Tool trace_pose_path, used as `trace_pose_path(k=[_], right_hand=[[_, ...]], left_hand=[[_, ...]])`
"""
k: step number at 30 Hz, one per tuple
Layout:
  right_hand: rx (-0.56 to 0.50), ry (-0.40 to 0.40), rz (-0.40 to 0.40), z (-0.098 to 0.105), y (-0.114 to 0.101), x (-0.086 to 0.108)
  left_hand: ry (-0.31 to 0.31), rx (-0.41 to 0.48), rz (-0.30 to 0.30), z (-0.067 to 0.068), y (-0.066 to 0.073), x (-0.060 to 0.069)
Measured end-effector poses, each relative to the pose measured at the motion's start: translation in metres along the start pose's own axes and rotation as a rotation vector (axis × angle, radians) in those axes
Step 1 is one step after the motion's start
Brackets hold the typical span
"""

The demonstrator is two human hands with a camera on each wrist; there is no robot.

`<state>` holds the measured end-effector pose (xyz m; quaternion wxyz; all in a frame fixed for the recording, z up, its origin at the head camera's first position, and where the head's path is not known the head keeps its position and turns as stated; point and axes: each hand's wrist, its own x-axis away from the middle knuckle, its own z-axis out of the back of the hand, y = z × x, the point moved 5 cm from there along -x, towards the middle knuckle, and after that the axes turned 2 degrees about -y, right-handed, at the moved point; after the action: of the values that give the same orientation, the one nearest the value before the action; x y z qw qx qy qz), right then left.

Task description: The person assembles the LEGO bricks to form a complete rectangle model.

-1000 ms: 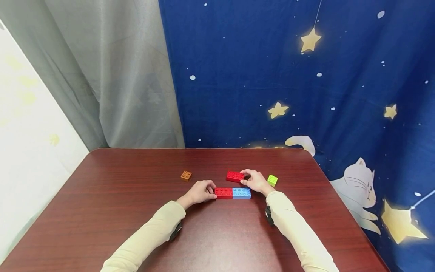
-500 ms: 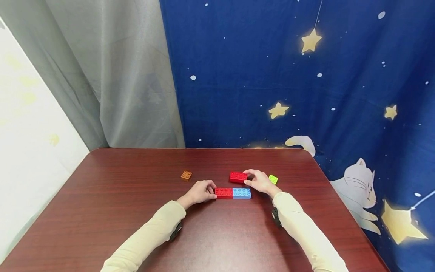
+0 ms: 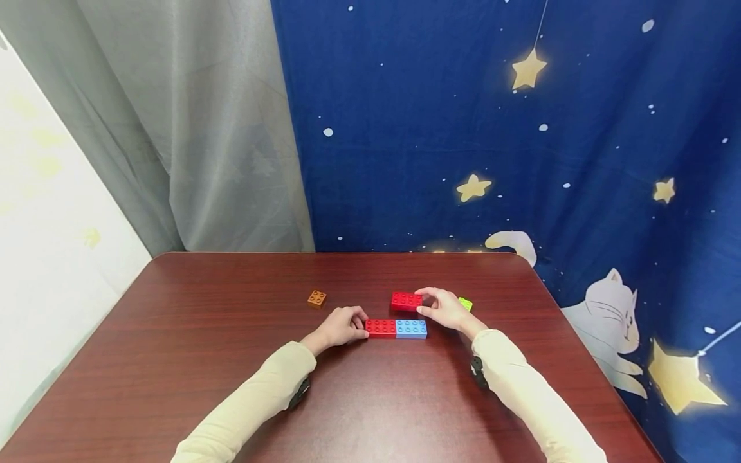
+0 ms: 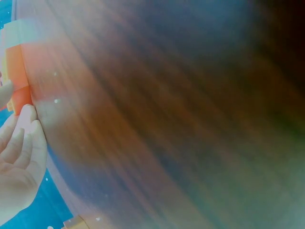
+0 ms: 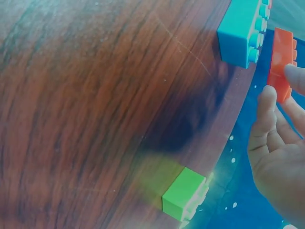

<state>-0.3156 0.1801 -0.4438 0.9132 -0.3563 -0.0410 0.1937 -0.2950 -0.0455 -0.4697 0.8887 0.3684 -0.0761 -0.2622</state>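
A red brick (image 3: 380, 328) and a light blue brick (image 3: 411, 329) lie end to end in a row on the table. My left hand (image 3: 337, 326) pinches the left end of that red brick between thumb and fingers. Behind the row, my right hand (image 3: 446, 310) grips a second red brick (image 3: 406, 301) by its right end. In the right wrist view this held brick (image 5: 280, 59) looks raised off the table, apart from the blue brick (image 5: 236, 36). Its studs face up.
A small orange-brown brick (image 3: 316, 298) lies at the back left of my left hand. A small lime green brick (image 3: 466, 304) sits beyond my right wrist, partly hidden by it. The dark wood table (image 3: 191, 321) ends at curtains behind.
My right hand has shifted slightly right with the second red brick, and its forearm has swung right, covering more of the green brick. The left hand and the row stay still.
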Motion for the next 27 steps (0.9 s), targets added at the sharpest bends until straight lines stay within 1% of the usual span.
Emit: trace_pose_path(k=[8,12,17,22,27], right_hand=[[-0.001,-0.035,0.041,0.001,-0.009,0.009],[0.003,-0.049,0.054,-0.002,-0.010,0.013],[-0.009,-0.066,0.090,-0.006,-0.012,0.019],[-0.008,-0.051,0.130,-0.009,-0.014,0.023],[0.003,-0.029,0.137,-0.013,-0.013,0.026]], left_hand=[[0.004,-0.003,0.005,0.001,0.002,0.000],[0.003,-0.009,-0.002,0.001,0.003,0.000],[0.003,-0.013,-0.012,0.001,0.004,0.000],[0.006,-0.016,-0.006,0.001,0.002,0.001],[0.007,-0.009,-0.009,0.001,0.001,0.001]])
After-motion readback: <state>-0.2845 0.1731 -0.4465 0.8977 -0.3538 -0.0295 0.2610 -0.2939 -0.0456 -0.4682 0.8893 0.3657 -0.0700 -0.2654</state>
